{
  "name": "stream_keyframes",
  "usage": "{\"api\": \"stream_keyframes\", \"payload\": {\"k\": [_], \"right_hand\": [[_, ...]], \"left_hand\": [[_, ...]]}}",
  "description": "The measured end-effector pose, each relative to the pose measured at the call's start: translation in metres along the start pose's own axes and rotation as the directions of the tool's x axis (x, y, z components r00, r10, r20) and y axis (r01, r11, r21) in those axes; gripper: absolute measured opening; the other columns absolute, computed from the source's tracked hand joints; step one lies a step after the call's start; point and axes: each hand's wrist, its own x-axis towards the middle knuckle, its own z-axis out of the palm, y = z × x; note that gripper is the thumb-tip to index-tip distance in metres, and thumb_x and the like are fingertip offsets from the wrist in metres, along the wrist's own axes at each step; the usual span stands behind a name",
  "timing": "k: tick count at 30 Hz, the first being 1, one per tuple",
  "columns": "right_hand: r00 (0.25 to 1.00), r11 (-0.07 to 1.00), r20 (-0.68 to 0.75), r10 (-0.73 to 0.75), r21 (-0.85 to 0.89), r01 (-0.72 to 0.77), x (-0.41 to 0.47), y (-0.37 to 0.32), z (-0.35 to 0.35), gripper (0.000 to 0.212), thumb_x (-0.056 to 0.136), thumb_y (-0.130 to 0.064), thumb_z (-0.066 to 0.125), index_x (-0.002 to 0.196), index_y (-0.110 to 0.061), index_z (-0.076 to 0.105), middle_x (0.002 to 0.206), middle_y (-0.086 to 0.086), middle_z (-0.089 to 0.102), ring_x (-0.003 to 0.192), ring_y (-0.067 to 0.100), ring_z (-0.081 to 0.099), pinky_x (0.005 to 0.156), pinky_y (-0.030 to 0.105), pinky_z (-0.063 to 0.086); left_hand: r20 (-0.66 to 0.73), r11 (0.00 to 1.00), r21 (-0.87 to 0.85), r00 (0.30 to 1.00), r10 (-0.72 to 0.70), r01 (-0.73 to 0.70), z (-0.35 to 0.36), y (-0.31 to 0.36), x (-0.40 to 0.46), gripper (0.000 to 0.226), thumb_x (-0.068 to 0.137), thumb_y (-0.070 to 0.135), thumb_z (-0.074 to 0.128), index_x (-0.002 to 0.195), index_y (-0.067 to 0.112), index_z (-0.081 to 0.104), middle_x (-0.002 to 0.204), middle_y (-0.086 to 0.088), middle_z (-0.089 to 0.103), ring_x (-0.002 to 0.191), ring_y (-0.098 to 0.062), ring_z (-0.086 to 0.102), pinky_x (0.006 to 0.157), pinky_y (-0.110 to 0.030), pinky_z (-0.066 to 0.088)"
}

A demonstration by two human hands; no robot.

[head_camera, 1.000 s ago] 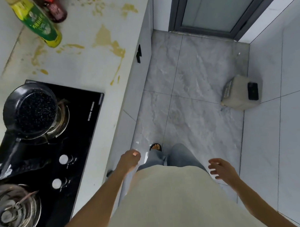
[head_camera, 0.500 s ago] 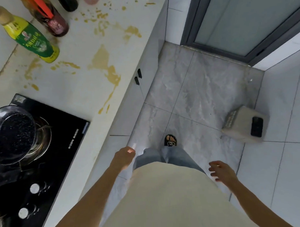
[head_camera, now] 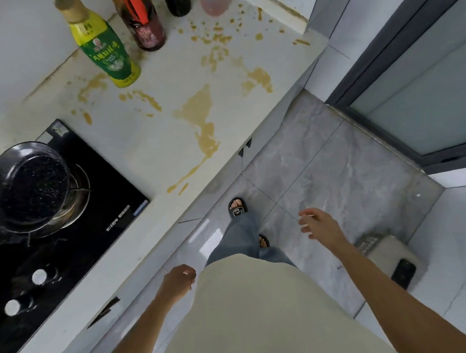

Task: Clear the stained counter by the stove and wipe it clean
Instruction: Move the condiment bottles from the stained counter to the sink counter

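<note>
Pan (head_camera: 28,183) sitting on stove (head_camera: 70,234) at far left. Stained desk (head_camera: 156,142) lying beside it, carrying green bottle (head_camera: 103,48) and dark bottle (head_camera: 144,23) near the wall. Left hand (head_camera: 177,281) hanging loosely curled, holding nothing. Right hand (head_camera: 318,225) hanging over the floor (head_camera: 332,173), fingers relaxed, gripping nothing.

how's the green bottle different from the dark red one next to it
The green bottle has a yellow-green label and a tan cap; the dark bottle has a reddish label and a red strip down its neck. The green bottle stands nearer the stove. Both stand upright on the stained counter, untouched.
</note>
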Motion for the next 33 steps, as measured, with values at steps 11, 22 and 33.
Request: {"api": "stream_keyframes", "payload": {"k": [11, 22, 33], "right_hand": [[0.997, 0.965, 0.049, 0.052, -0.258, -0.037, 0.055, -0.054, -0.029, 0.017, 0.105, -0.021, 0.055, 0.116, -0.018, 0.068, 0.101, 0.006, 0.075, 0.083, 0.023, 0.07, 0.071, 0.031, 0.053], [0.992, 0.909, 0.111, 0.064, -0.418, -0.012, 0.111, -0.114, -0.082, 0.018, 0.106, -0.024, 0.055, 0.117, -0.02, 0.069, 0.1, 0.001, 0.076, 0.087, 0.021, 0.074, 0.072, 0.031, 0.056], [0.818, 0.779, 0.439, -0.372, -0.331, 0.533, 0.187, -0.37, -0.03, 0.01, 0.103, -0.031, 0.062, 0.106, -0.037, 0.069, 0.103, -0.013, 0.077, 0.082, 0.001, 0.075, 0.082, 0.031, 0.058]], "left_hand": [[-0.198, 0.941, -0.265, 0.967, 0.16, -0.21, -0.082, 0.094, 0.007, 0.016, 0.107, 0.03, 0.054, 0.096, 0.032, 0.066, 0.099, 0.006, 0.071, 0.097, -0.018, 0.067, 0.097, -0.037, 0.055], [-0.277, 0.866, -0.445, 0.955, 0.11, -0.228, -0.114, 0.168, 0.006, 0.023, 0.103, 0.032, 0.051, 0.109, 0.034, 0.073, 0.109, 0.009, 0.075, 0.097, -0.015, 0.071, 0.082, -0.027, 0.051], [-0.394, 0.579, -0.775, 0.91, -0.129, -0.253, -0.172, 0.209, 0.01, 0.019, 0.098, 0.023, 0.066, 0.094, 0.04, 0.073, 0.093, 0.01, 0.079, 0.086, -0.013, 0.077, 0.081, -0.037, 0.058]]}}
